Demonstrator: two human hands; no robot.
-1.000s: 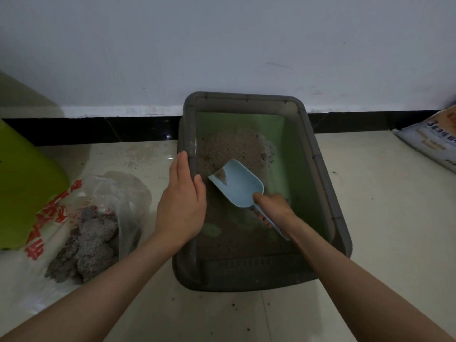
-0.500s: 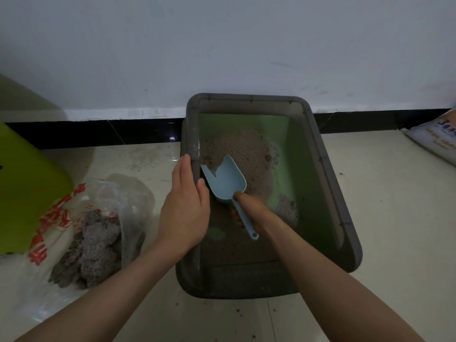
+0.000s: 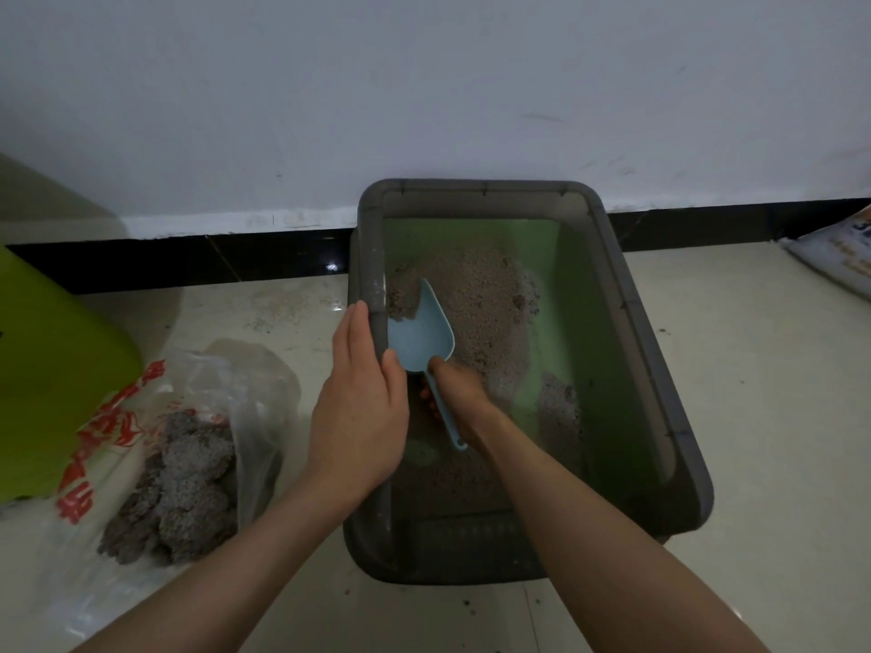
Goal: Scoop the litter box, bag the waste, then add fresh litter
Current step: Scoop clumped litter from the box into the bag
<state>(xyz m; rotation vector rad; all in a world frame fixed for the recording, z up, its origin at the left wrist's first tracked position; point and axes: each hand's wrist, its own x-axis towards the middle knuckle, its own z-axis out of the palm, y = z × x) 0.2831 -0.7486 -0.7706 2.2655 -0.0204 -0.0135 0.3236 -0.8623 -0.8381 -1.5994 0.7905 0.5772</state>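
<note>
right hand holds blue scoop in litter box; left hand grips rim.

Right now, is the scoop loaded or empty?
Empty: the blue scoop shows a bare bowl, its tip at the litter pile.

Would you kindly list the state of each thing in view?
litter box: open, partly filled, litter heaped at the far end
scoop: in the litter, gripped by the right hand
left hand: grips the box's left rim
plastic bag: open, holds grey clumps
litter sack: lying on the floor
</note>
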